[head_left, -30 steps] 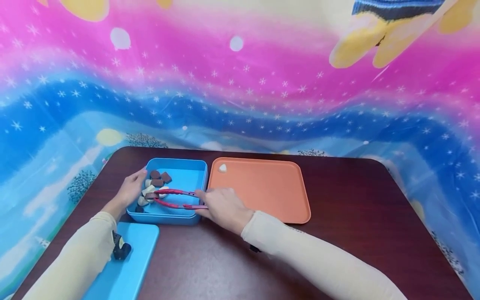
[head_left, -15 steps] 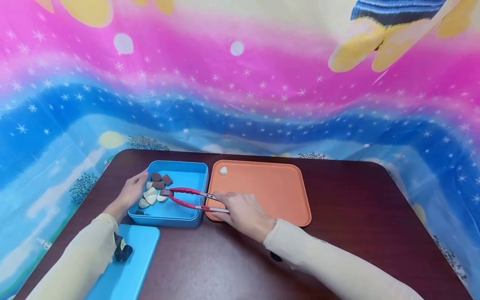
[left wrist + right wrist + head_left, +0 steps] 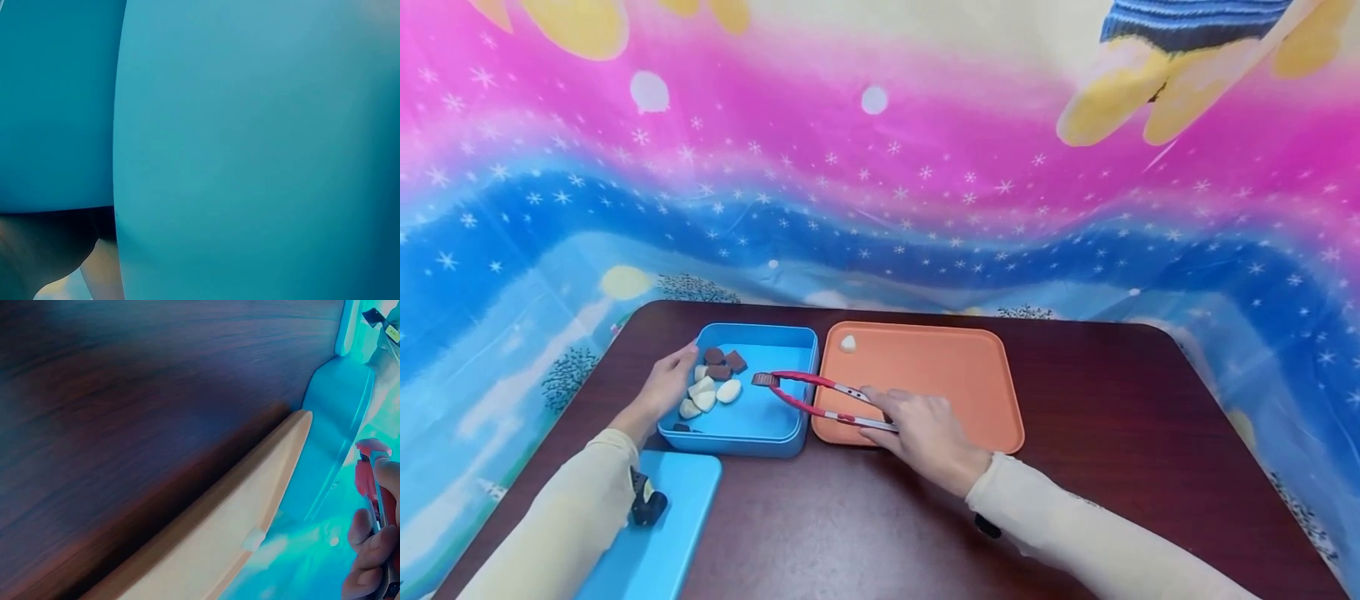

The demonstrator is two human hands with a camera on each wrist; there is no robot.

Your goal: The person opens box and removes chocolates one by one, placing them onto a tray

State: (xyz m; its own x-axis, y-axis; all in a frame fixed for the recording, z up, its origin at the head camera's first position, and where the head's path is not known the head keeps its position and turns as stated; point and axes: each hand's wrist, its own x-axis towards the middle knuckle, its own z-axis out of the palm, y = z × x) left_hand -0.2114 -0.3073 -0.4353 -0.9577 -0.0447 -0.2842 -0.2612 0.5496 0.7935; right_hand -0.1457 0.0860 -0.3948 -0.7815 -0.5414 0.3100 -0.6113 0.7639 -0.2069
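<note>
My left hand [image 3: 666, 387] holds the left rim of a blue box [image 3: 801, 433]; its fingertips are partly hidden there. Inside the box, white pieces [image 3: 728, 392] and brown pieces [image 3: 718, 372] lie in a cluster on the left side. With my right hand [image 3: 932, 437] I grip red-and-silver tongs [image 3: 835, 414], which reach over the box's right part. At the tongs' tips is a ridged brown piece [image 3: 765, 379], apart from the cluster. The right wrist view shows the right fingers [image 3: 369, 556] curled on the tongs.
To the right of the box lies an orange tray [image 3: 962, 367] with one small white piece [image 3: 847, 343] near its back left corner. A blue lid [image 3: 688, 517] rests at the front left, under the left forearm. Patterned cloth [image 3: 880, 208] hangs behind the dark table [image 3: 1097, 417].
My right hand has moved right with the tongs, carrying the brown tip piece away from the cluster toward the tray side. My left hand stays at the box rim.
</note>
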